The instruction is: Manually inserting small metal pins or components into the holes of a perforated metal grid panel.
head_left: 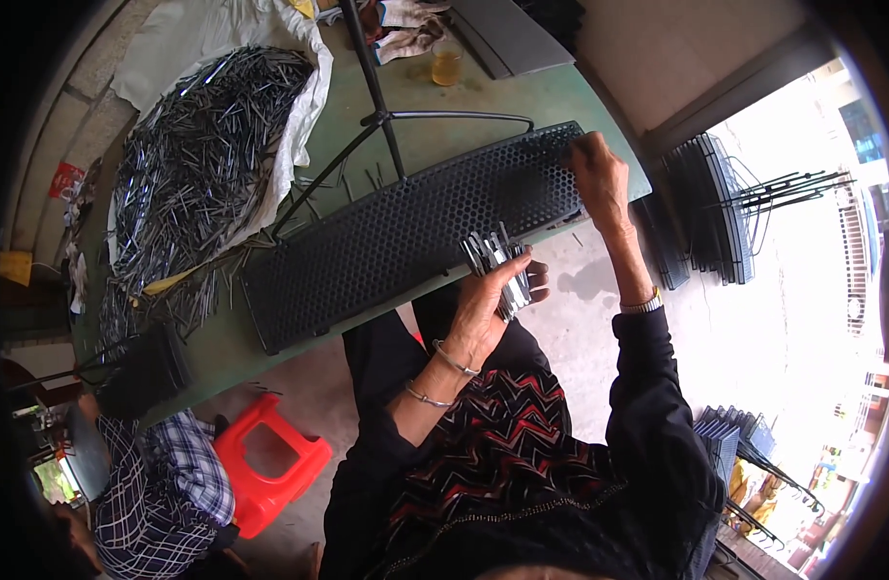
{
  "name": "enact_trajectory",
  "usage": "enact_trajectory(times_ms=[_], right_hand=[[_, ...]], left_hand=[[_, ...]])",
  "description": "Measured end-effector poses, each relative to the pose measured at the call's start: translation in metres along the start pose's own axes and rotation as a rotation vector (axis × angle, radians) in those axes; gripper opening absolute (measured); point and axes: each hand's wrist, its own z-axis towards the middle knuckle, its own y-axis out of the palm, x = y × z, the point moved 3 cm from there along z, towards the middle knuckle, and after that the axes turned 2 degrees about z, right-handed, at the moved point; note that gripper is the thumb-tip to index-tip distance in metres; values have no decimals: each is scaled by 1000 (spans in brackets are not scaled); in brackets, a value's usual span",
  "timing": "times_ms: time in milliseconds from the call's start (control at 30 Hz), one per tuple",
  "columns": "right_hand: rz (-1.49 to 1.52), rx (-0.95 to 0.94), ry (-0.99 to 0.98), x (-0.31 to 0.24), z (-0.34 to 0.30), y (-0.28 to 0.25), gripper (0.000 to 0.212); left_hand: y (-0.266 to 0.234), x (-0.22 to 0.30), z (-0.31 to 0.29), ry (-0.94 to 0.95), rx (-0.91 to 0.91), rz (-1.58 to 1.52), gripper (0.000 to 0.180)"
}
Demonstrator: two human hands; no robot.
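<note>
Centrally, my left hand (493, 295) clasped thin strips (483, 253); two o'clock, my right hand (601, 181) at perforated panel (396, 240), grip unclear.

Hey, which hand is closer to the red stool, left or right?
Left. The left hand, holding strips, is up and rightward of the stool in view; the right hand, at the right end of the panel, is farther off that way.
</note>
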Motion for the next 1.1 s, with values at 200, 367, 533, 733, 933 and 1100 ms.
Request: enact_trajectory(times_ms=[200, 367, 533, 733, 933, 1100], right_hand=[[-41, -29, -9, 9, -4, 7, 9], [-324, 24, -66, -3, -10, 12, 16], [-207, 37, 18, -27, -22, -8, 22], [376, -679, 147, -64, -60, -9, 15], [412, -746, 343, -62, -64, -12, 16], [464, -739, 369, -65, -65, -11, 16]], left_hand=[[-2, 2, -3, 5, 25, 114, 19], [0, 5, -2, 13, 45, 96, 19], [-4, 3, 1, 31, 65, 94, 19], [0, 4, 1, 95, 78, 115, 22], [2, 3, 0, 100, 58, 135, 22], [1, 7, -2, 118, 102, 201, 21]])
